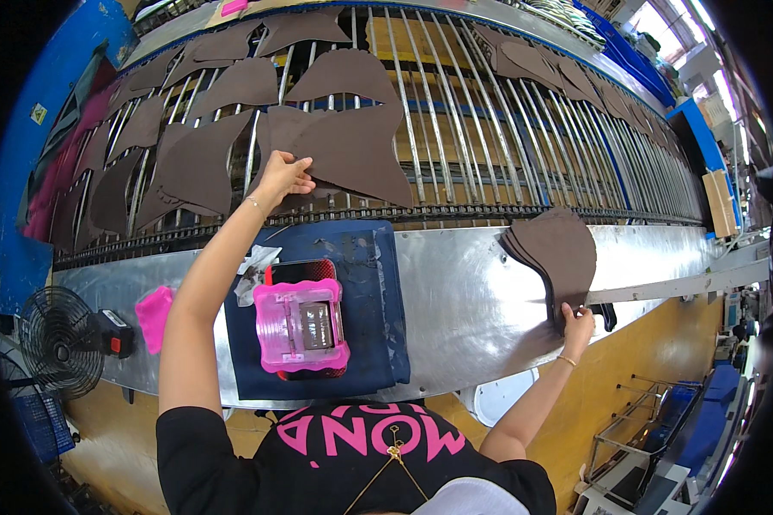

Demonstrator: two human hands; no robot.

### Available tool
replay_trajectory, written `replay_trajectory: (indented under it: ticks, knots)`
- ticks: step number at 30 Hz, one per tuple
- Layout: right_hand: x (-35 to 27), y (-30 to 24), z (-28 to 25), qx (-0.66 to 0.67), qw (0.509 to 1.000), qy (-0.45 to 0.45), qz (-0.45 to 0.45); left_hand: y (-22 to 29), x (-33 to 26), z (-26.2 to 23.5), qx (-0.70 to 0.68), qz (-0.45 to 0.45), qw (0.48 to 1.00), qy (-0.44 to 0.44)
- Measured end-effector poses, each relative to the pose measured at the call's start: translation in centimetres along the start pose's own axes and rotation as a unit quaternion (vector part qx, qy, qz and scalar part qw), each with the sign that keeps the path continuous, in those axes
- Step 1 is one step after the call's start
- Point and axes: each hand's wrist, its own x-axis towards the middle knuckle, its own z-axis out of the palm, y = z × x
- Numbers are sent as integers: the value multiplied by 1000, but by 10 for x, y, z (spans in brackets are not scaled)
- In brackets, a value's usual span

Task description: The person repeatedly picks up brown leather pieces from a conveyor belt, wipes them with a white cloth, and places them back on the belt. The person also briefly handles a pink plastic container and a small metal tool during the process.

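Observation:
My left hand (282,176) reaches forward onto the metal-rod conveyor (455,137) and grips the near edge of a flat brown cut piece (352,150) lying across the rods. My right hand (577,324) is out to the right over the steel bench (464,292), holding a stack of brown cut pieces (554,249) upright by its lower edge. Several more brown pieces (189,163) lie spread on the rods to the left and behind.
A dark blue cloth (369,318) lies on the bench with a pink plastic tool (301,326) on it. A pink pad (155,316) and a small fan (60,343) sit at the left. More brown pieces (567,77) line the conveyor's far right.

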Motion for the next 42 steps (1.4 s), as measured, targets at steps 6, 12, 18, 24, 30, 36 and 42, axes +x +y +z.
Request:
replay_trajectory:
  ticks: [6,12,18,24,30,36,42]
  knots:
    - [21,5,5,13,997,-71,26,23,-37,-28,98,74,992,10]
    - [12,0,6,26,999,31,3,34,-83,-47,89,140,986,-31]
    - [18,-5,16,47,998,48,15,40,-120,-51,78,144,986,-29]
    - [10,-20,-6,120,991,-4,51,40,-132,-51,71,147,986,-38]
    - [-20,-61,-31,67,995,66,-18,43,-143,-50,76,155,982,-73]
    - [-74,-131,-123,332,928,2,-168,61,-163,-32,85,177,965,-171]
    - [-141,-213,-139,652,685,-154,-287,66,-207,-13,77,364,916,-149]
